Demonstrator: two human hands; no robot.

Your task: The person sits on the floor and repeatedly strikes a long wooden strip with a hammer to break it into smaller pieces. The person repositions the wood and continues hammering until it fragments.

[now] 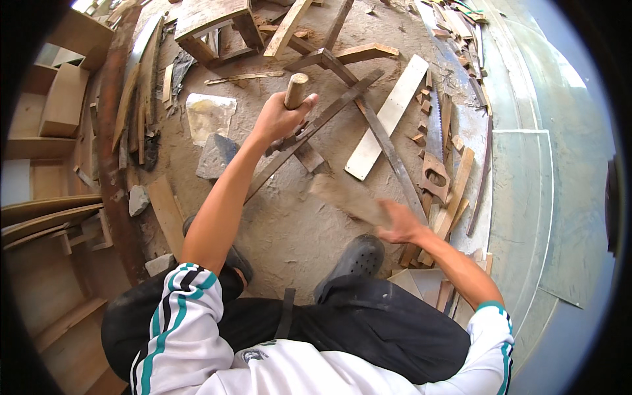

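My left hand is wrapped round the upright round wooden handle of a tool. Its lower end is mostly hidden by the hand and meets a long dark strip of wood lying slantwise on the floor. In my right hand is a wooden block, smeared by motion, held by one end and pointing left toward the tool. A short wood piece lies under the strip. Another dark strip crosses beneath the first one.
A white board lies to the right, beside a handsaw and several wood offcuts. A grey stone block is left of my forearm. Farther off stands a wooden stool-like frame. Wooden cabinets line the left; glass-like sheets the right.
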